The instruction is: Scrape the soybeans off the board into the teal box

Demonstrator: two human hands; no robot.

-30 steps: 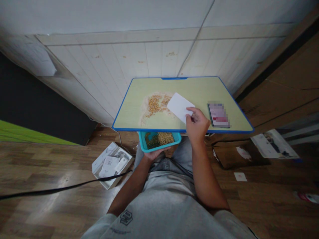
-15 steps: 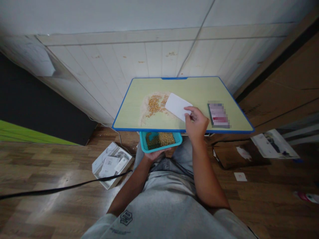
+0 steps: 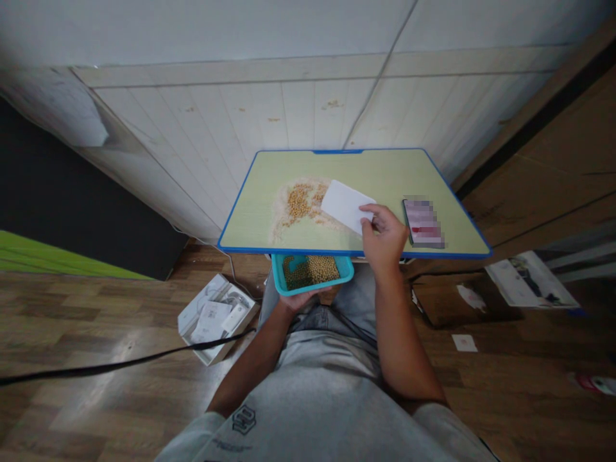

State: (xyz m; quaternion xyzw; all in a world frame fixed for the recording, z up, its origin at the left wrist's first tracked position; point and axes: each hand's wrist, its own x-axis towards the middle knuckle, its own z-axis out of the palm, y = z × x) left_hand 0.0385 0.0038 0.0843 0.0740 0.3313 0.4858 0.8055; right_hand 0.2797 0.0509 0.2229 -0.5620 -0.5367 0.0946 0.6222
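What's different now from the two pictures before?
The flat white rectangular card in the right hand went a little left, then slightly back right. The turquoise rectangular tub in the left hand shifted slightly right. Nothing was picked up or let go. The heap of round yellow beans and the flat rectangular phone stayed put.

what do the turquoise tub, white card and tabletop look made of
Tub: probably smooth plastic, from its even colour and rounded rim. Card: matte plastic or stiff card, as it looks flat and plain. Tabletop: perhaps smooth laminated board, given its even pale face and blue edging.
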